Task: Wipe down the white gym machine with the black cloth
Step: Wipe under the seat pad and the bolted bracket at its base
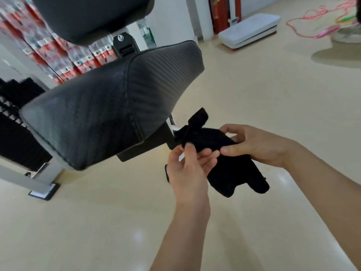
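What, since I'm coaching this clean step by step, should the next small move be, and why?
Probably gather the crumpled black terry cloth into a pad in the right hand. Both it and the left hand pinch the cloth in mid-air beside the black padded seat, with loose ends dangling, not yet wiping the white steel frame.

**Glossy beige floor and its load**

The floor (pixel 97 222) was seen as a pale beige, glossy surface in which soft patches of light were reflected. At the left, the white gym machine (pixel 88 114) was borne on it by a grey-white frame bar (pixel 19 178), capped by a black foot plate (pixel 44 191) set flat. Farther back, near the wall, a flat white platform (pixel 249 29) was laid, and pink cords (pixel 312 20) were strewn at the far right.
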### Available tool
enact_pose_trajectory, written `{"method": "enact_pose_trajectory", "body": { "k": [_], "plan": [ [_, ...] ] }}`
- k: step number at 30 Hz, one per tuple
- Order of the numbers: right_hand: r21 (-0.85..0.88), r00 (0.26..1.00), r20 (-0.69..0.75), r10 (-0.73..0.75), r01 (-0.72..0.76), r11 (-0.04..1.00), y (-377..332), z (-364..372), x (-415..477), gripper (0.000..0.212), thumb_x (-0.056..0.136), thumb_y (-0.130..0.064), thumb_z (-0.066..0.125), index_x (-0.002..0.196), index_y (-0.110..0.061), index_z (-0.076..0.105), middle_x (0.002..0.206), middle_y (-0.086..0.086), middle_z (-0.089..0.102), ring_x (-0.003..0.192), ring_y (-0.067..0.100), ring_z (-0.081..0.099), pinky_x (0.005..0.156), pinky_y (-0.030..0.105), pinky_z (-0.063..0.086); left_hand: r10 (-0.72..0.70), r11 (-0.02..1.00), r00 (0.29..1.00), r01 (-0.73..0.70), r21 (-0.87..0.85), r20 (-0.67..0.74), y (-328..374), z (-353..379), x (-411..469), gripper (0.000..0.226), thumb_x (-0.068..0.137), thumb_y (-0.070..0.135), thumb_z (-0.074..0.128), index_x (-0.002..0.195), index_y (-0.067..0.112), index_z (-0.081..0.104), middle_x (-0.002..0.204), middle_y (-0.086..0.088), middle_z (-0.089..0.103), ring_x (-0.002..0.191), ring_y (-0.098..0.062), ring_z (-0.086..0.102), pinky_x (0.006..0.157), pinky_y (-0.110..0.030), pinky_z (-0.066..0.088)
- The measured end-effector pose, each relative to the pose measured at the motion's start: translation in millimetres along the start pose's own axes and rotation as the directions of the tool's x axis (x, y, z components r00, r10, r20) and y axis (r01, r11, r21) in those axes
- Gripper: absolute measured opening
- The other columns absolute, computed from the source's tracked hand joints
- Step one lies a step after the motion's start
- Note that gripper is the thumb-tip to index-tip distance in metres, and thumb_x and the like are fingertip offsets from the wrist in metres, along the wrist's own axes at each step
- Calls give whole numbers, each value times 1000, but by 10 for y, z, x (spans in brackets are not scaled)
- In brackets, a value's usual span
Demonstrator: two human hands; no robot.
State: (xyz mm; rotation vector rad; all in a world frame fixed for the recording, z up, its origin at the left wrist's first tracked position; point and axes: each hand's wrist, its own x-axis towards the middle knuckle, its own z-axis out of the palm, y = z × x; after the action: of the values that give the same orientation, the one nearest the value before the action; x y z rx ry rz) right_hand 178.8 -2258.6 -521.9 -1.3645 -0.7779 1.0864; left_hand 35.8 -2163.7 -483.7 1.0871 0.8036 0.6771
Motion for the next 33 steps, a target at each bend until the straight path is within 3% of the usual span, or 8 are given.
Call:
{"method": "enact_pose_trajectory", "body": {
  "k": [5, 8, 10, 12, 16, 22, 28, 33],
  "plan": [
    [-70, 935, -313, -168, 153, 986, -356, 110, 232, 15, 85, -17, 76, 88, -17, 61, 83, 7, 70, 72, 19, 64, 60, 27, 51, -56, 998, 984, 56, -7, -171, -177, -217, 27, 19, 99, 28, 55, 104, 9, 52, 61, 2, 55, 52, -12, 53, 59, -26, 41],
    [-433, 773, -556, -306, 45, 900, -302, 465, 650, 9, 88, -41, 68, 85, -33, 67, 94, -8, 61, 96, 11, 52, 82, 32, 45, 143, 958, 958, -70, 278, -249, -272, -301, 11, 17, 93, 25, 62, 92, 22, 45, 71, 7, 47, 58, -9, 44, 63, -30, 39],
    [-629, 706, -602, -373, -132, 766, -261, 625, 650, 21, 93, -52, 54, 97, -37, 68, 102, -5, 55, 104, 13, 44, 86, 33, 37, 510, 687, 860, -399, 607, -13, -272, -366, -37, 20, 91, 27, 61, 108, 34, 52, 98, 11, 53, 85, 1, 52, 77, -24, 44],
    [-491, 770, -574, -280, -49, 870, -235, 677, 540, 27, 94, -50, 53, 106, -30, 67, 94, -4, 64, 94, 13, 59, 80, 27, 44, 542, 398, 766, -598, 696, 347, -320, -359, -18, 47, 93, 39, 46, 140, 33, 44, 139, 16, 44, 126, 4, 42, 97, -17, 42],
    [-351, 855, -494, -160, -27, 936, -328, 753, 477, 24, 88, -36, 62, 108, -24, 57, 94, -3, 69, 89, 16, 66, 84, 37, 54, 380, 472, 808, -589, 657, 451, -362, -203, 42, 65, 93, 26, 41, 154, 32, 18, 157, 15, 26, 142, -8, 33, 104, -40, 46],
    [-349, 901, -434, 2, -170, 922, -646, 694, 978, 20, 85, -17, 61, 97, -2, 64, 85, 9, 64, 75, 22, 60, 62, 29, 49, 313, 614, 905, -425, 666, 288, -145, -57, 280, 58, 81, 22, 50, 135, 36, 36, 134, 10, 51, 111, -13, 56, 85, -35, 49],
    [-187, 890, -453, -60, -29, 982, -475, 690, 645, 15, 89, -23, 64, 104, -20, 64, 95, 1, 68, 83, 15, 66, 66, 25, 52, 378, 436, 826, -557, 706, 419, -231, -147, -33, 61, 89, 35, 38, 148, 38, 26, 149, 15, 39, 134, -15, 44, 101, -40, 47],
    [180, 841, -533, -97, 225, 958, -96, 870, 187, 14, 95, -16, 63, 107, -22, 69, 79, 4, 75, 60, 8, 67, 49, 16, 46, 401, 458, 812, -578, 675, 424, -503, -329, -229, 55, 95, 33, 42, 149, 38, 32, 155, 30, 20, 141, 8, 24, 112, -24, 34]
  ]
}}
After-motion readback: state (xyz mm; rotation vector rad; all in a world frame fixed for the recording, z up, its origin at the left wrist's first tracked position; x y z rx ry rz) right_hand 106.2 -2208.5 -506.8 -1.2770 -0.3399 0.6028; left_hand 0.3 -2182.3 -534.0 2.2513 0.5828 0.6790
